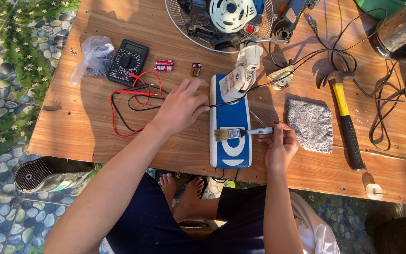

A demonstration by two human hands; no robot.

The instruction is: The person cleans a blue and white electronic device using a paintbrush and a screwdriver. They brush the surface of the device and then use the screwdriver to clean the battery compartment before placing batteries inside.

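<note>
My right hand gripped a small paintbrush, bristles on the blue-and-white fan base at the table's near edge. My left hand pinched the black cord beside it. A grey cloth and hammer lay right; multimeter leads left.

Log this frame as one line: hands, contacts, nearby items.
left hand: on fan base edge, touching black cord | right hand: holds paintbrush over base | nearby: grey cloth, hammer, multimeter

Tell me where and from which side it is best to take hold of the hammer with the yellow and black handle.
Grip the yellow and black hammer probably at its black rubber end, coming from above on the near table edge. It lies flat, with its head far away among the black cables, so the near end is free.
</note>
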